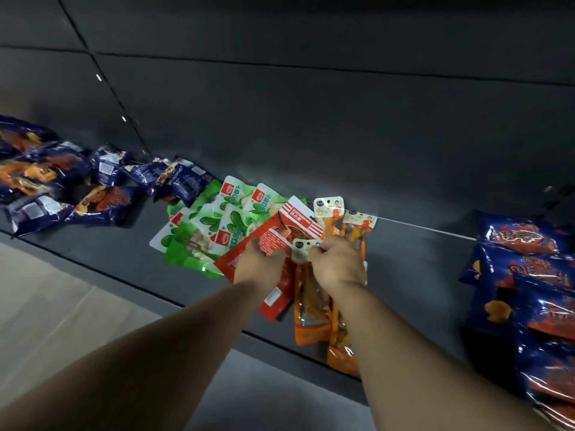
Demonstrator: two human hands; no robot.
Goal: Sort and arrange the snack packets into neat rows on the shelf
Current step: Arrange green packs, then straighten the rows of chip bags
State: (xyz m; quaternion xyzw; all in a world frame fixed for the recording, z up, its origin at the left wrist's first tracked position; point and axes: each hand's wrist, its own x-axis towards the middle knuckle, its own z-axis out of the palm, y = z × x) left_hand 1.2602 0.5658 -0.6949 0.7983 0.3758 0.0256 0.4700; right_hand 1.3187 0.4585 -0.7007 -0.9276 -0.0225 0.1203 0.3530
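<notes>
Two hands mid-shelf, left hand (259, 262) fingers gripping red packet (273, 241), right hand (337, 262) fingers pinching orange packet (306, 293) overhanging shelf (404, 275) edge

Dark grey back wall (311, 104) behind the display, built of large flat panels. Thin seams run across it, one long line near the top, another lower down. A slanted upright joint on the left carries small slots that catch the light as bright specks. Bottom left: pale floor (46, 306), beige, with a faint straight line crossing it. Lighting dim overall; a soft sheen on the panels.
</notes>
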